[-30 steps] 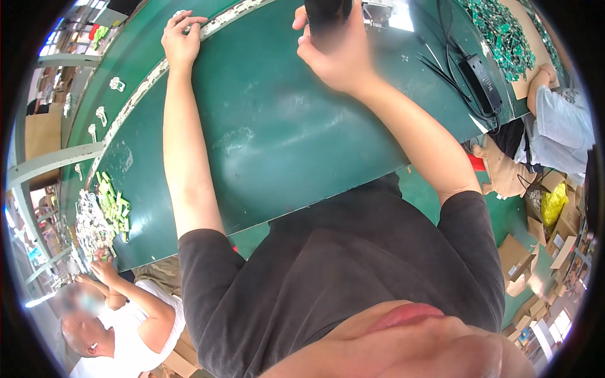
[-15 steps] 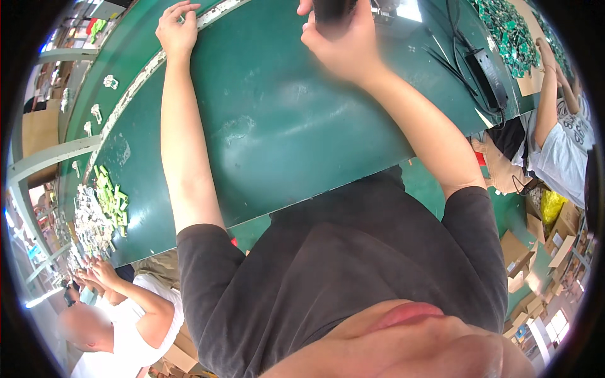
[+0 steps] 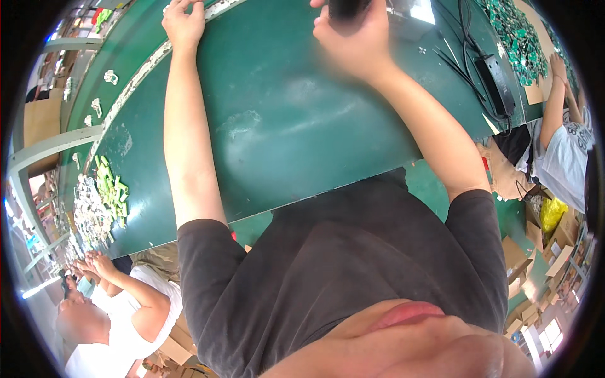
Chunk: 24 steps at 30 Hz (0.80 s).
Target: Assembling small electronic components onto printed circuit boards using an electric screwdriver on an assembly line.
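Observation:
My right hand [image 3: 362,47] is closed around a dark, blunt-ended object [image 3: 347,9] at the top edge. The upper part of the object is cut off and blurred, so its kind does not show. My left hand [image 3: 184,25] is by the pale, worn rail [image 3: 144,72] of the green table [image 3: 271,145]. Its fingers are loosely bent and apart, partly beyond the top edge, and nothing shows in them. A glossy dark surface with a bright reflection [image 3: 421,11] lies to the right of my right hand.
A black power adapter [image 3: 496,86] with cables lies at the right. Behind it are many green circuit boards [image 3: 517,41]. Light-green pieces [image 3: 112,192] and a heap of clear and whitish parts [image 3: 90,214] lie at the left. Co-workers' hands [image 3: 101,266] and arms [image 3: 554,104] show at both sides.
My right hand and the dark object have shifted slightly right and up in the picture. My left hand sits a little higher and further right. The surroundings shift slightly too.

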{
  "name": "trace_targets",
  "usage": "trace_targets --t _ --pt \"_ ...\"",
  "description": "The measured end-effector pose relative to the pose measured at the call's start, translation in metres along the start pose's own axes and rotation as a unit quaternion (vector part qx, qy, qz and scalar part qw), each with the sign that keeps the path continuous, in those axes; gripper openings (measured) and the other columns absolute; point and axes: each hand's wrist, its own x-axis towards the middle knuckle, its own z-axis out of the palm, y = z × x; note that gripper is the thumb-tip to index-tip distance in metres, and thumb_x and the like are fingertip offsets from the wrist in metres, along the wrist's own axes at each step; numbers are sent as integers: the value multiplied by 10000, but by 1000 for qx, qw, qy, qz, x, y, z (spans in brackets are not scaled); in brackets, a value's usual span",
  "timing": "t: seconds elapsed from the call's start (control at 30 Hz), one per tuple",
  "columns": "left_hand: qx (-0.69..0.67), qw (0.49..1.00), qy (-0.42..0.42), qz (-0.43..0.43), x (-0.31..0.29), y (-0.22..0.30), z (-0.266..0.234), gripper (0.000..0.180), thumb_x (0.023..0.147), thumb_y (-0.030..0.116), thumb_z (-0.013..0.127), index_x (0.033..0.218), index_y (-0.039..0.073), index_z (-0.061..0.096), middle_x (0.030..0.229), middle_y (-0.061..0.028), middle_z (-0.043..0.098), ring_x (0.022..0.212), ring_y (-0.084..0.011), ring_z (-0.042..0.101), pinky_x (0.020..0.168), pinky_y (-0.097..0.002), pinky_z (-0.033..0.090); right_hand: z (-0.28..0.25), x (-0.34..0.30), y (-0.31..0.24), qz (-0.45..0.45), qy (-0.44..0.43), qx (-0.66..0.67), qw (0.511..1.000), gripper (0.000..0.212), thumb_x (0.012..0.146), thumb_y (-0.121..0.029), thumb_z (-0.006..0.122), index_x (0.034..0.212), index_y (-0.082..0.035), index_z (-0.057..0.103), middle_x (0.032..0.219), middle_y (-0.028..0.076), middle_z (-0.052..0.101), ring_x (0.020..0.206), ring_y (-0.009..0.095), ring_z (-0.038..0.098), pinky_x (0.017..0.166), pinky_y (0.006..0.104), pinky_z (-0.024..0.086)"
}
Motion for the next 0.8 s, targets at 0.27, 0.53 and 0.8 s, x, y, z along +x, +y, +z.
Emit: trace_targets --t 0.27,0.53,0.8 --pt "-89 986 -136 22 21 84 26 255 844 79 643 1075 25 737 1044 -178 691 911 -323 684 856 -391 549 2 -6 -2 52 34 -6 998 578 858 28 732 1339 -29 417 1098 74 591 884 115 599 773 266 499" --pt "13 987 -151 56 56 96 91 237 866 159 688 1026 -12 724 1040 -229 684 919 -418 670 850 -488 538 2 -4 -1 37 43 61 997 546 880 56 718 1332 -34 425 1099 44 575 822 82 567 722 251 484" --pt "35 987 -119 104 38 58 62 154 911 116 659 972 -21 626 919 -250 665 975 -456 635 872 -500 503 -10 44 -38 -65 133 111 983 705 870 135 619 1474 9 280 1097 90 576 638 89 577 535 224 497"
